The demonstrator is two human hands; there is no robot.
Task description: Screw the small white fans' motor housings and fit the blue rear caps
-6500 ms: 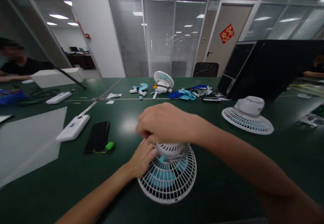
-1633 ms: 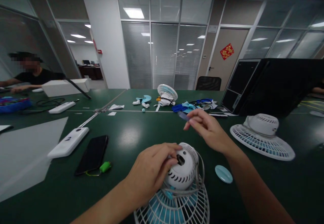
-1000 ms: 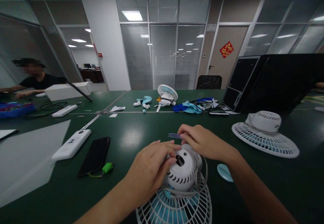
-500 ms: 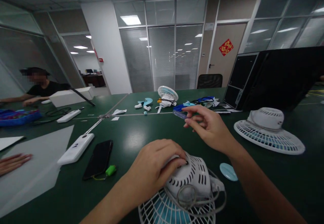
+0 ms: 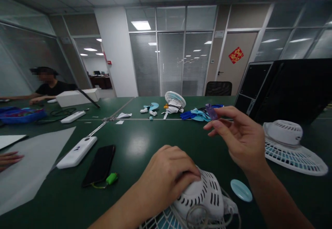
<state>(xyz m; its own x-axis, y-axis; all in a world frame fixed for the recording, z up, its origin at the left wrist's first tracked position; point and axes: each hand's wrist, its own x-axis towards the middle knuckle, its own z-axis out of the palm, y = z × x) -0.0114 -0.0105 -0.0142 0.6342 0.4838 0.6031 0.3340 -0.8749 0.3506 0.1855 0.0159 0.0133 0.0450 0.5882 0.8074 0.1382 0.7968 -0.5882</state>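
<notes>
A white fan [image 5: 214,191] lies grille-down at the front of the table, its motor housing up and its grey cord coiled at the side. My left hand [image 5: 171,173] is wrapped over the housing, thumb and fingers closed on it. Up to the right, my right hand [image 5: 240,135] pinches a small translucent purple piece [image 5: 211,112] between thumb and fingertips, held above the table. What kind of piece it is I cannot make out. A light blue oval cap [image 5: 241,190] lies on the table below my right wrist.
Another fan [image 5: 293,146] lies face down at right, near a large black monitor [image 5: 298,87]. Farther back are a third fan [image 5: 175,102] and blue fan blades [image 5: 153,107]. At left lie a phone [image 5: 100,165], a white power strip [image 5: 77,152] and another person's hand [image 5: 10,160] on paper.
My right hand has moved right with the purple piece, which now points more upright. My left hand stays on the fan. The view has tilted up slightly.
</notes>
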